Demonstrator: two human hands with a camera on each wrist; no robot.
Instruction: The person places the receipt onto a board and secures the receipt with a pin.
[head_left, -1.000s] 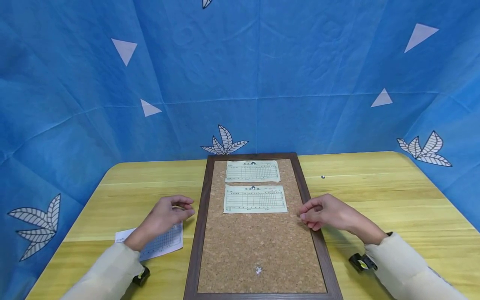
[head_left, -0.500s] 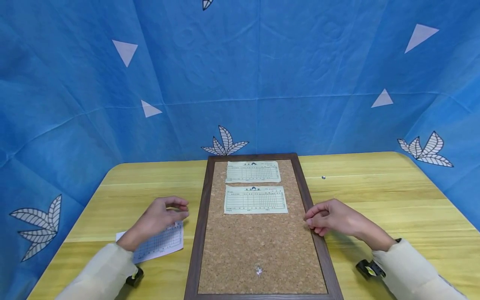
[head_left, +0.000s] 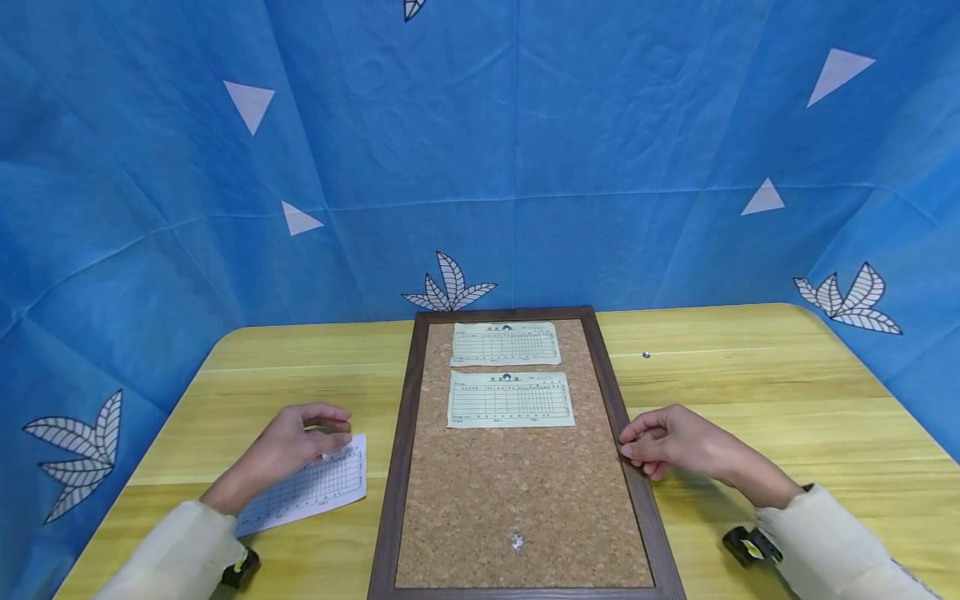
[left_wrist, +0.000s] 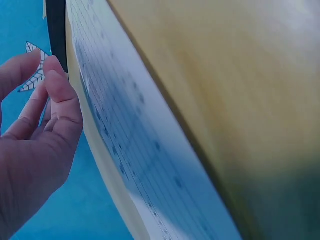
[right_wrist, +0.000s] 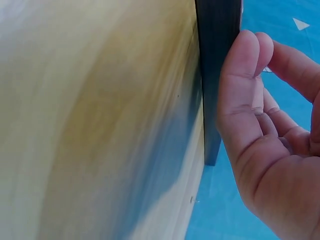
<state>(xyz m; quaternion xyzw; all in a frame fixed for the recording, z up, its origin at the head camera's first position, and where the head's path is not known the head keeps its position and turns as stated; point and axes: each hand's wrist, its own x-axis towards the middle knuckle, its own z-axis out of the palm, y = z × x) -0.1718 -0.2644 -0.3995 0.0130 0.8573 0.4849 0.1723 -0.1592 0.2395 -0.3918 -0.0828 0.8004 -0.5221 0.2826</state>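
My left hand [head_left: 303,442] hovers over a white printed form sheet [head_left: 337,483] on the table. Its fingers are loosely bent, and nothing shows between thumb and fingertips; the left wrist view has the sheet [left_wrist: 145,130] beside the hand [left_wrist: 45,120]. On the right, my right hand [head_left: 675,442] is at the dark frame of a cork board [head_left: 517,492], thumb and index fingertips together. The right wrist view puts the thumb alongside the frame [right_wrist: 215,90], with no object visible in the fingers. Two pale green forms [head_left: 506,343] are pinned near the top of the board.
A small round metal thumbtack [head_left: 647,355] lies on the wooden table [head_left: 720,358] right of the board. Near the board's lower end is a whitish patch [head_left: 517,542]. A blue patterned cloth [head_left: 517,150] hangs behind the table.
My left hand has moved left and slightly toward me, back over the white sheet. My right hand has shifted right and slightly toward me, from the cork to the frame's edge.
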